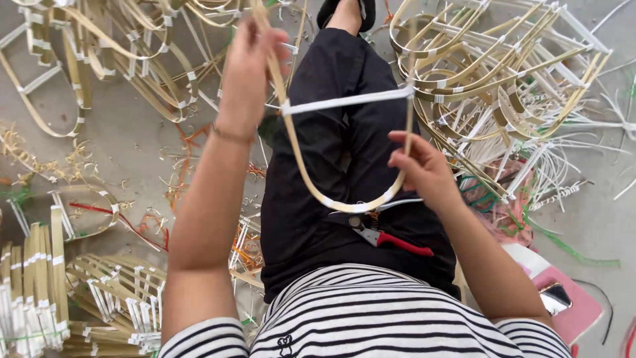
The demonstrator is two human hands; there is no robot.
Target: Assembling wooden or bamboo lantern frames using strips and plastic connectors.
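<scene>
**Bent bamboo frame held up over the lap**

Here it is, mid-air above the black trousers [311,166]: a U-shaped bamboo strip frame [344,202], pale yellow-tan, its curve hanging low and both arms rising. A white crossbar [348,101] spans the two arms near the top, bound at each end with white wrap.

The left hand [246,63] is closed around the left arm of the frame high up, fingers curled over the strip. The right hand [424,169] pinches the right arm lower down, thumb and fingertips shut on the thin strip just below the crossbar joint.

How will it handle? It looks very light and springy: thin split bamboo, stiff along its length yet bent under tension, so it probably wants to spring open if the crossbar lets go. The edges may be sharp or splintery. The best hold, I'd say, is on the straight arms near the bound joints, as both hands have it, rather than on the loaded curve.

On the lap lie red-handled pruning shears [387,238]. Heaps of finished frames [503,79] cover the floor [126,142] on both sides, with bundled bamboo strips [33,292] at lower left and shavings scattered about.
</scene>
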